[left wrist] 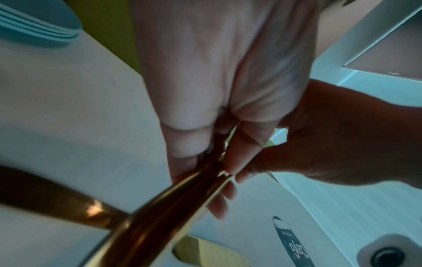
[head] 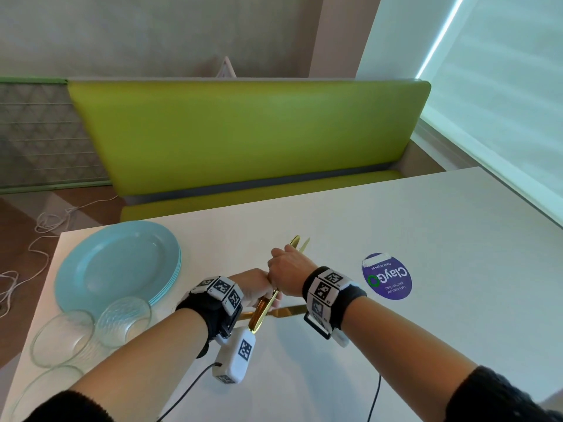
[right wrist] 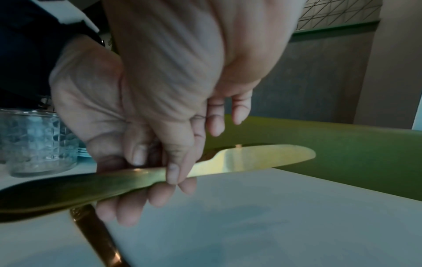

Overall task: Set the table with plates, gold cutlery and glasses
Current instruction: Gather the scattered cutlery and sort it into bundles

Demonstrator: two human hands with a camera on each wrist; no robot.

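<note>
Both hands meet over the middle of the white table (head: 396, 330) around a bundle of gold cutlery (head: 300, 243). My left hand (head: 262, 295) grips the handles (left wrist: 171, 207). My right hand (head: 283, 254) pinches a gold knife (right wrist: 262, 157) of that bundle between thumb (right wrist: 173, 171) and fingers, its blade pointing away over the table. Another gold knife (head: 286, 312) lies flat on the table under my wrists. A stack of light blue plates (head: 118, 266) sits at the table's left. Clear glasses (head: 125, 321) stand in front of it.
A purple round sticker (head: 387, 277) is stuck to the table right of my hands. A green bench (head: 243, 132) runs along the far edge. Cables (head: 45, 226) lie on the floor to the left. The table's left edge lies close to the glasses.
</note>
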